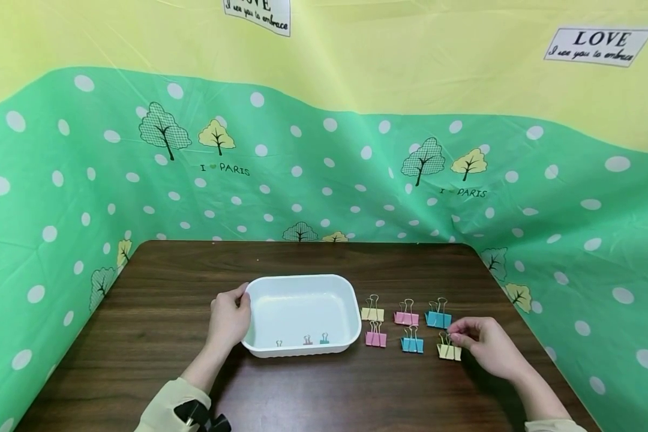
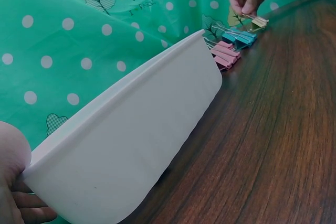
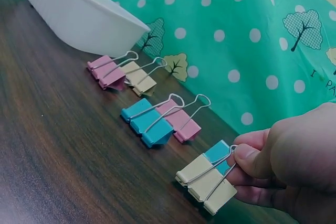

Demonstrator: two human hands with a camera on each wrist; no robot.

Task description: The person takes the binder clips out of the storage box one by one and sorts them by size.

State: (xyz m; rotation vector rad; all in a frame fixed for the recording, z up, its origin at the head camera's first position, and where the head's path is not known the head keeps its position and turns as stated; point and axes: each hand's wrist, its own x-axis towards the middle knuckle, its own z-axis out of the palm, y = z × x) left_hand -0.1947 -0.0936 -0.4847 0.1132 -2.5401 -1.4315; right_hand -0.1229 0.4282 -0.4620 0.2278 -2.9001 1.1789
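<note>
Right hand (image 1: 488, 345): thumb and fingertips nearly together, pinching the wire handles (image 3: 214, 167) of the front-row yellow binder clip (image 1: 450, 353). That clip sits at the right end of the near row, right of the tray, just in front of the back-row blue binder clip (image 1: 438, 320). Body's long axis about left-right in head view; handles point up from it into the fingers. Can't tell if it touches the table (image 1: 302, 396) or is slightly lifted.

Left hand (image 1: 231, 318): curled on the left end of the white plastic tray (image 1: 302, 309), thumb at the rim, fingers on the outer wall. Tray on the table, opening up, long axis left-right. Small binder-clip shapes (image 1: 324, 339) show inside along its near wall, mostly cut off by the rim.

Other clips, two rows between tray and right hand: back-row yellow binder clip (image 1: 372, 314) just beside the tray's right end, then back-row pink binder clip (image 1: 407, 318), then the blue. Near row: front-row pink binder clip (image 1: 375, 339), front-row blue binder clip (image 1: 412, 345). All handles up, bodies roughly left-right.

Polka-dot fabric (image 1: 329, 180) behind.
</note>
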